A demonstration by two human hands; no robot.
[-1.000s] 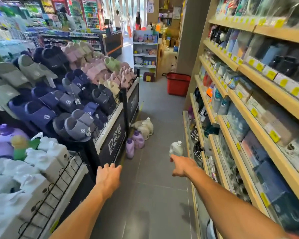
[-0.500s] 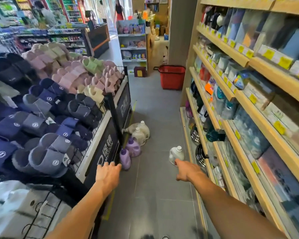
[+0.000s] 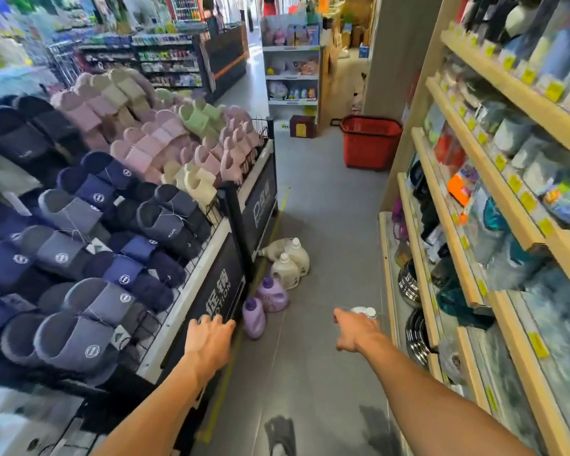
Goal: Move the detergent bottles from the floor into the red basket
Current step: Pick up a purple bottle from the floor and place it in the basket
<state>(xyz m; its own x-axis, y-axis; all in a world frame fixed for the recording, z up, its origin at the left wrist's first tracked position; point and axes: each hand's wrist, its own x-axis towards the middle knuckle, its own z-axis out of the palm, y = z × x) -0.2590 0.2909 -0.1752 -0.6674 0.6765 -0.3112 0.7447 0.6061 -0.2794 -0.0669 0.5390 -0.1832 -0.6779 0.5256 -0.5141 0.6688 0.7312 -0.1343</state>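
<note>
Several detergent bottles stand on the grey floor beside the slipper display: two purple bottles [image 3: 254, 316] [image 3: 272, 293] and cream bottles [image 3: 285, 269] [image 3: 297, 253] behind them, one lying on its side. A lone white bottle [image 3: 364, 311] sits by the right shelving, mostly hidden behind my right hand [image 3: 354, 330], which reaches out just in front of it with fingers loosely bent and holds nothing. My left hand [image 3: 209, 339] is stretched forward, fingers relaxed, near the display's lower panel. The red basket [image 3: 369, 144] stands on the floor far down the aisle.
A slipper display [image 3: 112, 209] with a black base lines the left of the aisle. Wooden shelves [image 3: 468, 258] of goods line the right, with metal pots low down. A white shelf unit [image 3: 292, 70] and a small brown box [image 3: 302, 126] stand beyond the basket.
I have moved forward along the aisle. The bottles and basket are nearer, and my right hand now covers most of the lone white bottle.
</note>
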